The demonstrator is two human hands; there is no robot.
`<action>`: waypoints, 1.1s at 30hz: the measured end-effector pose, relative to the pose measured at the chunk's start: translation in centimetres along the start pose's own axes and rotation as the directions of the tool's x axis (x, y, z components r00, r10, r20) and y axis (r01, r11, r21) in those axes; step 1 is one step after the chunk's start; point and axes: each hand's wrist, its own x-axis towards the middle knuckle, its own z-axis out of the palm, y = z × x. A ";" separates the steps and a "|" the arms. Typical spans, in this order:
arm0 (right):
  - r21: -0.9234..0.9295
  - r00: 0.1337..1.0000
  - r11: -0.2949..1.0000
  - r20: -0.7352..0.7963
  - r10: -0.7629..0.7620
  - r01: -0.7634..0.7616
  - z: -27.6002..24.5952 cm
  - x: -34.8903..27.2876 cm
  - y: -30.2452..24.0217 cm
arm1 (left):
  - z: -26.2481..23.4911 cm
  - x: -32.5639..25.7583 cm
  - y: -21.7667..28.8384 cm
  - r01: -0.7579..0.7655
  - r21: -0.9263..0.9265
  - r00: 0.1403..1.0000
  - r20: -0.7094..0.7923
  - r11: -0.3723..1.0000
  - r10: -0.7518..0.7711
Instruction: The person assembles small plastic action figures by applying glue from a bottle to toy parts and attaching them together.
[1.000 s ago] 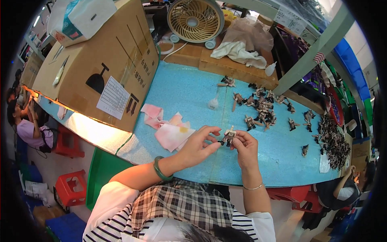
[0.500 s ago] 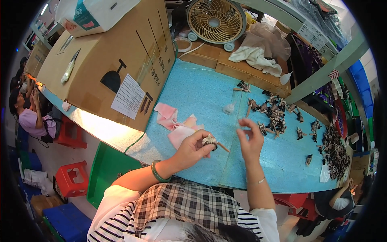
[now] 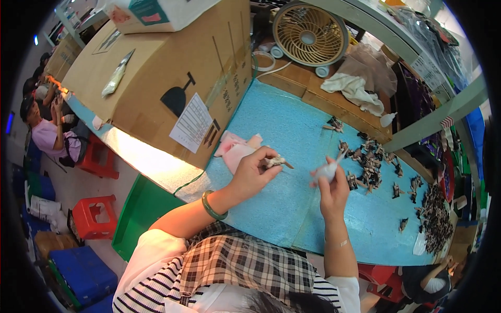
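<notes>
Above the blue tabletop (image 3: 271, 214), my left hand (image 3: 250, 175) pinches a small figurine (image 3: 274, 162) with pale and dark parts and a thin brown piece sticking out to the right. My right hand (image 3: 335, 195) grips a small white squeeze bottle (image 3: 327, 171), slightly blurred, its narrow nozzle tilted up and to the right. A gap separates the bottle from the figurine. Beside my left hand lies a crumpled pink cloth (image 3: 235, 152). Several similar figurines (image 3: 371, 167) are scattered to the right of my right hand.
A large cardboard box (image 3: 141, 88) stands at the left, a knife (image 3: 118, 73) on top. At the back are a fan (image 3: 309, 36), a white cloth (image 3: 355, 95) and another small bottle (image 3: 387, 119). A dense heap of small dark parts (image 3: 436, 211) lies far right; a green bin (image 3: 143, 214) sits lower left.
My right hand, empty before, now holds the squeeze bottle that stood on the table. My left hand still holds the figurine. The whole view has shifted slightly.
</notes>
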 end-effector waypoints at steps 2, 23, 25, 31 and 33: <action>-0.154 0.997 0.985 -0.001 -0.078 0.077 -0.5 -3.0 -1.4 | 0.4 -0.5 0.3 -0.106 -0.047 0.992 0.057 0.993 0.109; -0.315 0.746 0.690 0.435 -0.505 0.651 0.3 -7.5 -5.6 | -0.2 -6.7 0.2 0.022 0.028 0.996 0.086 0.999 -0.025; -0.346 0.763 0.693 0.429 -0.483 0.633 0.7 -7.4 -5.7 | -0.4 -6.7 0.1 0.020 0.045 0.996 0.084 0.999 -0.024; -0.378 0.783 0.702 0.446 -0.433 0.604 1.6 -7.1 -6.1 | -1.0 -6.5 0.0 -0.015 0.076 0.997 0.073 0.997 0.009; -0.388 0.782 0.696 0.455 -0.425 0.604 1.7 -7.0 -6.2 | -1.0 -6.4 -0.1 -0.045 0.071 0.996 0.074 0.996 0.039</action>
